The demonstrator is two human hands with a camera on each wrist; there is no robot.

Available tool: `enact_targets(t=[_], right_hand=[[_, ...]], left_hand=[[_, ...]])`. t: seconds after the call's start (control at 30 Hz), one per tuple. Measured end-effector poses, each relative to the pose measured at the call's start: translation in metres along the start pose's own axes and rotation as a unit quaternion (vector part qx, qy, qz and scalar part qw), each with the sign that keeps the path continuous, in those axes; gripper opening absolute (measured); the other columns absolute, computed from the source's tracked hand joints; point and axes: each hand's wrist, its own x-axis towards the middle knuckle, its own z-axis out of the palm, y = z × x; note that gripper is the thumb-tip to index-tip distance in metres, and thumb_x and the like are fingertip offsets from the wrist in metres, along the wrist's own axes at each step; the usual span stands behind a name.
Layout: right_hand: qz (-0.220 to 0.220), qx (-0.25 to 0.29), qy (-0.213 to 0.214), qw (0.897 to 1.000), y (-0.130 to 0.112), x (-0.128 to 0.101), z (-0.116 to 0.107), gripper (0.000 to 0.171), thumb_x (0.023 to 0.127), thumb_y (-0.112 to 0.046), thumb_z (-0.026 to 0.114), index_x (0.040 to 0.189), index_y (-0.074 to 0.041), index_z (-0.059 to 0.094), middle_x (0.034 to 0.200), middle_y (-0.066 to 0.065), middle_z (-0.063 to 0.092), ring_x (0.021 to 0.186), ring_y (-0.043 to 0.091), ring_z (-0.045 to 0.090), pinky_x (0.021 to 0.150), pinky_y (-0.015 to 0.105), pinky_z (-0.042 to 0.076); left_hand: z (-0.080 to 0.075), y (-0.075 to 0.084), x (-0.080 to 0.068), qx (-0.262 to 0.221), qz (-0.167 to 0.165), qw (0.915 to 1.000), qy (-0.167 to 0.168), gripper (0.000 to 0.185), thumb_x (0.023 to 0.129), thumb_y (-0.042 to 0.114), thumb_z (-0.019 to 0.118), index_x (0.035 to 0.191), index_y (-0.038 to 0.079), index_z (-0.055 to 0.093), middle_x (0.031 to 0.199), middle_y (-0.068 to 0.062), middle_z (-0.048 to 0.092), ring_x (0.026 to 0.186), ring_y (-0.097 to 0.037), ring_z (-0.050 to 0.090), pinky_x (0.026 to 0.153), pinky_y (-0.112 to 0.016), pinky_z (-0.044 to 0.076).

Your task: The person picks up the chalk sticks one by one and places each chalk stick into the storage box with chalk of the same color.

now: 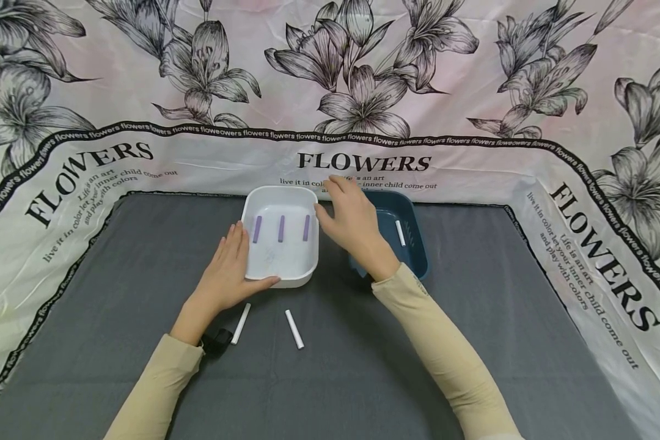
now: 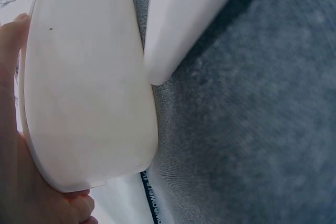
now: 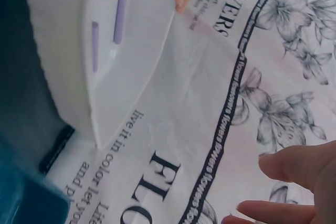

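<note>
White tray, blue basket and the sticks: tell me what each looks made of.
White tray: likely moulded plastic, smooth, rounded, faint sheen. Blue basket: probably plastic too, glossy with a rolled rim. Purple sticks and white sticks: matte, possibly chalk; hard to tell.

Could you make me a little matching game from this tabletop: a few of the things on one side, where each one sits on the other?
Things:
1. purple sticks
2. blue tray
3. two loose white sticks
4. left hand

Places:
A. on the grey cloth, near the person
B. inside the white tray
C. on the white tray's left edge
D. right of the white tray, holding one white stick

Pairs: 1-B, 2-D, 3-A, 4-C
</note>
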Motion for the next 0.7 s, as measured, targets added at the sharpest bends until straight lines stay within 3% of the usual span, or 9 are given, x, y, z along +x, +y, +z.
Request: enact_targets(t=[0.1,0.3,0.7], right_hand=[[-0.012,0.011,0.041,0.999,0.006,-0.011,-0.007,0.044,0.093,-0.019,0.067,0.131,0.002,0.062,0.138,0.017,0.056,0.129,0.033,0.052,0.117,0.040,0.028],[-0.031,0.029,0.097,0.994,0.021,-0.032,-0.017,0.044,0.092,-0.016,0.068,0.130,0.004,0.061,0.139,0.019,0.055,0.131,0.034,0.050,0.119,0.041,0.025],[-0.015,0.057,0.147,0.987,0.055,-0.074,-0.040,0.049,0.091,-0.013,0.070,0.134,0.007,0.057,0.143,0.021,0.051,0.135,0.034,0.045,0.120,0.044,0.021]], left_hand=[[0.001,0.000,-0.001,-0.004,0.000,1.0000,0.000,0.125,0.080,0.075,0.061,0.154,-0.010,0.007,0.163,-0.023,-0.003,0.151,-0.033,-0.005,0.121,-0.050,0.006],[0.001,-0.001,-0.002,-0.005,0.002,1.0000,0.005,0.125,0.080,0.076,0.060,0.154,-0.010,0.008,0.164,-0.022,-0.004,0.151,-0.033,-0.005,0.121,-0.049,0.006],[0.001,0.000,-0.001,-0.005,0.004,1.0000,0.002,0.125,0.080,0.076,0.060,0.154,-0.010,0.007,0.164,-0.023,-0.004,0.151,-0.033,-0.005,0.121,-0.049,0.006]])
